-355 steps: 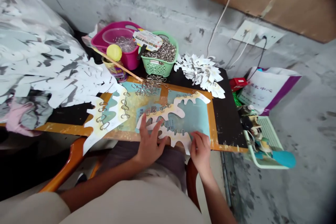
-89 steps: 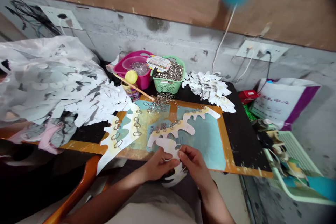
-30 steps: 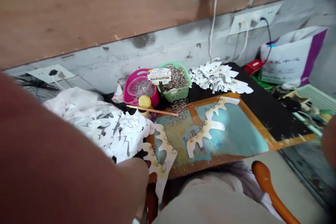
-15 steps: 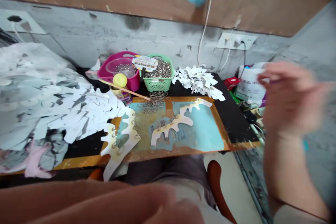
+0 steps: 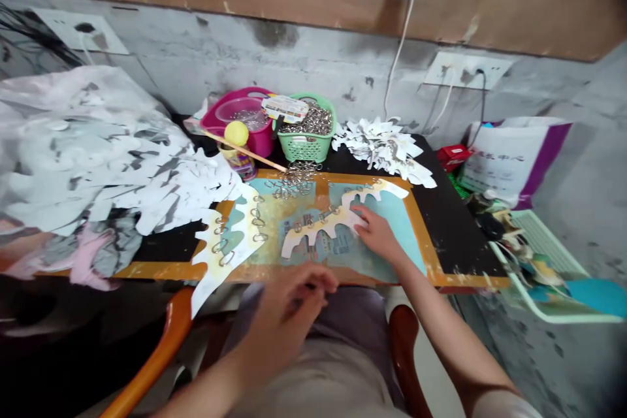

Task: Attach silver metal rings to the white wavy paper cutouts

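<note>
My right hand (image 5: 377,233) is over the table, its thumb and forefinger parted at the near edge of a white, jagged-edged cutout (image 5: 321,230). The fingertips overlap that edge; a firm grip does not show. Small metal clips line the cutout's yellowed upper side, and a second such strip (image 5: 385,189) adjoins it at the upper right. Nearer my body, my left hand (image 5: 291,307) hovers before the table edge, fingers curled and smeared by motion; I see nothing clearly in it. Left of it, two more clipped cutouts (image 5: 230,251) lie partly over the table edge.
Loose metal clips (image 5: 294,181) lie before a green basket (image 5: 307,147) of clips and a pink basket (image 5: 264,137). A stick (image 5: 245,151) rests across a tin. White cutouts (image 5: 171,186) pile up left, others (image 5: 382,150) at the back. A pale green crate (image 5: 553,235) stands right.
My right hand has come down from the raised right side onto the cutout. My left hand has drawn in from across the bottom foreground to before the table. The view has shifted.
</note>
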Tool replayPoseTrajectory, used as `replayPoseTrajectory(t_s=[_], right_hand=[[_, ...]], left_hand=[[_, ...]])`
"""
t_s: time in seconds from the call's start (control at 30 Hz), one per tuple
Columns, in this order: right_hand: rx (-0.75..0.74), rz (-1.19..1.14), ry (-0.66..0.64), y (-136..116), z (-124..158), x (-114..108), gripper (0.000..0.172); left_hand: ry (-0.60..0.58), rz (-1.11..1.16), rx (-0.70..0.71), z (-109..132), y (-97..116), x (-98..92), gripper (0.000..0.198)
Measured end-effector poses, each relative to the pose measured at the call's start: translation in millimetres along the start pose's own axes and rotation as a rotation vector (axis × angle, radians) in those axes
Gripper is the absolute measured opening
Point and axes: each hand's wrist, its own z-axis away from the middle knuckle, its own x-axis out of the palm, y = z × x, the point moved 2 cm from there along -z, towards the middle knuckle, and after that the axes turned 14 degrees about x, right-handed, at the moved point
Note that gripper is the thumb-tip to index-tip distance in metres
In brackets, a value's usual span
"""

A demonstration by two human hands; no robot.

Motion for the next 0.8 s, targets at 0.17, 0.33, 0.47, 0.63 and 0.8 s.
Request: replayPoseTrajectory(t_s=[0.17,0.33,0.47,0.63,0.8], right_hand=[[0.211,-0.278,0.073,7,40,7,0.039],[0.194,-0.292,0.154,9,66,7,0.044],[0.020,-0.056,0.257,7,40,3,0.041],[-0.048,0.019,0.086,3,2,7,0.037],[0.134,-0.330,-0.028,-8,21,5,0.033]], left_hand=[[0.112,0.345,-0.344,-24,-71,40.9,0.051],[0.284,0.489,-0.329,-47,-92,66.1,0.058],[0.328,0.504,-0.281,-59,-91,68.0,0.050],[0.413,0.572,-0.301,-62,-102,68.3,0.044],[0.469,0.654,-0.285,-68,-102,73.6,0.040]])
